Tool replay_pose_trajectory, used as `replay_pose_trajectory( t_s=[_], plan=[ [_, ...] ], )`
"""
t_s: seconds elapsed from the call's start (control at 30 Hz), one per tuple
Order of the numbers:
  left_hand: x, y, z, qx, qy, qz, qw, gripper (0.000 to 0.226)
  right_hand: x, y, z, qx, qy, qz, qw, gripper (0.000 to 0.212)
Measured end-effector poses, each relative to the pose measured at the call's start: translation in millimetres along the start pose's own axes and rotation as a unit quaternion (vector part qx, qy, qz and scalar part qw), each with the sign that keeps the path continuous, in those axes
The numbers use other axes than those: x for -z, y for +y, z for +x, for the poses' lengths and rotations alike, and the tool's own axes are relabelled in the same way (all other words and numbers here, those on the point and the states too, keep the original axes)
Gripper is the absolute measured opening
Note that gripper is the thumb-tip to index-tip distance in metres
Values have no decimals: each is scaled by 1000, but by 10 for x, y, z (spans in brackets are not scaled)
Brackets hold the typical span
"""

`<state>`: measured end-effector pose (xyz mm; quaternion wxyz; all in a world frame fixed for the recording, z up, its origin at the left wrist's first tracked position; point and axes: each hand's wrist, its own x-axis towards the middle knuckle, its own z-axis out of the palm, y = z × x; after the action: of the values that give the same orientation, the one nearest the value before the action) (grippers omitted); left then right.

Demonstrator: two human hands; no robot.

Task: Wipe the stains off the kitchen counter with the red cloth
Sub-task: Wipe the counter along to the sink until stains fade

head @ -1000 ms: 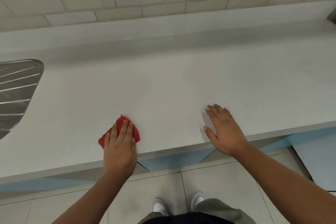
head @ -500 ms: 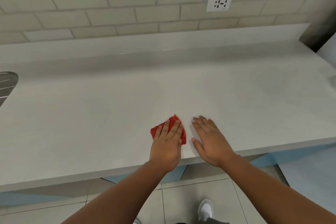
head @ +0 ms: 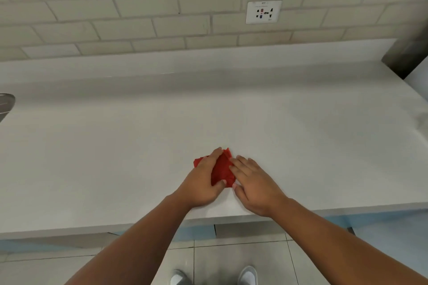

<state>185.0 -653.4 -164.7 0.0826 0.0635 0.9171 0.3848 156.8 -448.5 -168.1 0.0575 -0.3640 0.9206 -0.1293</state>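
Fingers and thumb of the left hand pinch the red cloth, which lies lengthwise away from the near front edge of the kitchen counter. The right hand touches its right side with straight fingers.

A red cloth lies on a pale grey counter; above the counter, beige brick-pattern wall tiles and a white socket.

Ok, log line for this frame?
left hand: grips red cloth | right hand: straight fingers touch cloth | place: counter, near front edge
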Motion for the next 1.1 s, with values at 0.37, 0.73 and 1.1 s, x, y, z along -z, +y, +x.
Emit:
replay_pose_trajectory(
  t_s=[0.37, 0.73, 1.1],
  plan=[
    [853, -686, 452, 63, 201, 109, 971, 38, -168, -357, 939, 22, -28, -36, 999, 67],
    [1782, -1375, 1352, 54, 238, 135, 960, 35, -150, -118, 2772, -46, -18, -61, 997, 64],
    [2228, -1968, 1871, 39, 282, 122, 951, 35, -20, 197, 4370, -114, -50, -37, 992, 62]
  ],
)
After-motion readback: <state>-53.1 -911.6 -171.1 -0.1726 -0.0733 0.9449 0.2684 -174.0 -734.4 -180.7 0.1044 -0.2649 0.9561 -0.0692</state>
